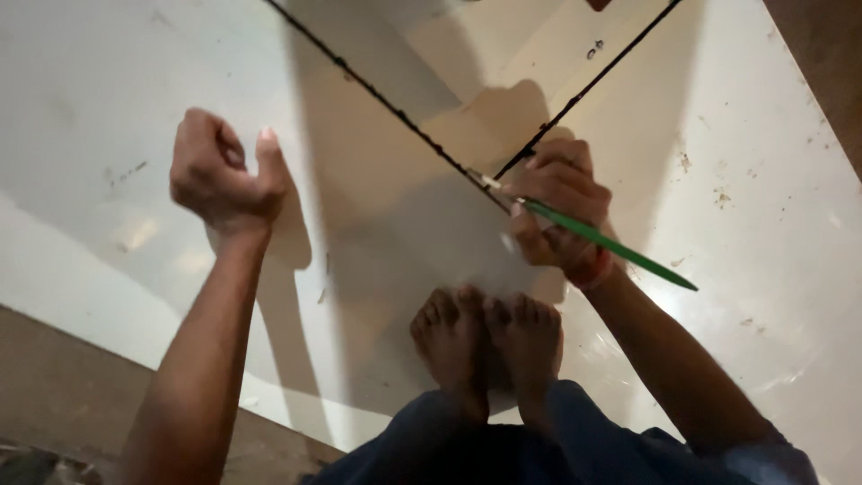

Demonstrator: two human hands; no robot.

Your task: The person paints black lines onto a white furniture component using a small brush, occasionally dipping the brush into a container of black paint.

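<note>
- Just beyond my toes, my right hand (561, 211) is closed around a thin green-handled brush (611, 244), pinched like a pen, so the tip gets fine control.
- The green handle runs back to the right past my wrist, and the pale tip points left and touches the spot where two dark lines meet; holding it low and slanted lets the tip lie along the line instead of stabbing at it.
- The long dark line (386, 103) runs from the far left down to the brush tip, and the second dark line (593, 85) climbs away to the far right, so the two form a narrow V with its point at my brush.
- My left hand (220, 175) is raised well to the left, fingers curled loosely inward and holding nothing that I can see; it seems kept off the surface so it does not smear anything.
- My bare feet (489, 337) are set together on the near part of the white panel (135, 99), which puts me right over the work as I crouch.
- Brown floor (63, 377) shows at the near left, past the panel's edge.
</note>
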